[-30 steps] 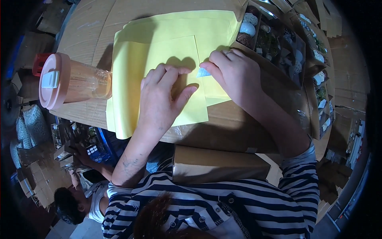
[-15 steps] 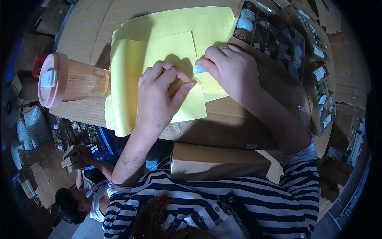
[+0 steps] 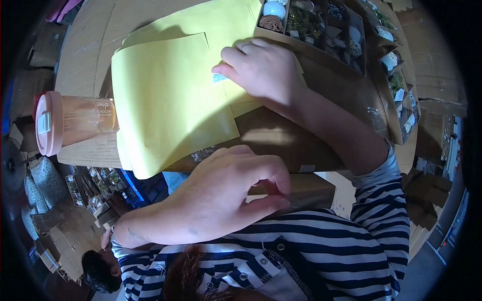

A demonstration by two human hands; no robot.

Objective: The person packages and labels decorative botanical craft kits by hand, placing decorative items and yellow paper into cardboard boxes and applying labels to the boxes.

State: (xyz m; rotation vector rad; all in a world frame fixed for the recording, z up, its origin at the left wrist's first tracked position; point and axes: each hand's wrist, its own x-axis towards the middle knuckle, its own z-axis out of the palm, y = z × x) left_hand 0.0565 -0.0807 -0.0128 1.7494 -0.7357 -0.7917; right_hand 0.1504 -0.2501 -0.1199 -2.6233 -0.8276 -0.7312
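Sheets of yellow paper point(image 3: 165, 95) lie on the cardboard surface, their left side curling up. Over their right part, my right hand point(image 3: 263, 70) is closed, fingers bent, with a small light-blue and white piece point(image 3: 219, 78) showing at the thumb tip. Whether that piece is a label I cannot tell. Close to my striped shirt, my left hand point(image 3: 236, 193) is off the paper, thumb and forefinger brought together in a pinch. Anything between those fingertips is too small or hidden to name. Below this hand is a brown cardboard box point(image 3: 311, 193).
A clear cup with a pink lid point(image 3: 75, 122) lies left of the paper. Divided boxes of decorative balls and moss point(image 3: 314, 30) sit at the far right, with more along the right edge point(image 3: 396, 95). Another person point(image 3: 102, 271) is at lower left.
My left hand has moved off the yellow paper, down and right toward my body. My right hand stays by the light-blue piece. The whole view has shifted, so the table appears further left and up.
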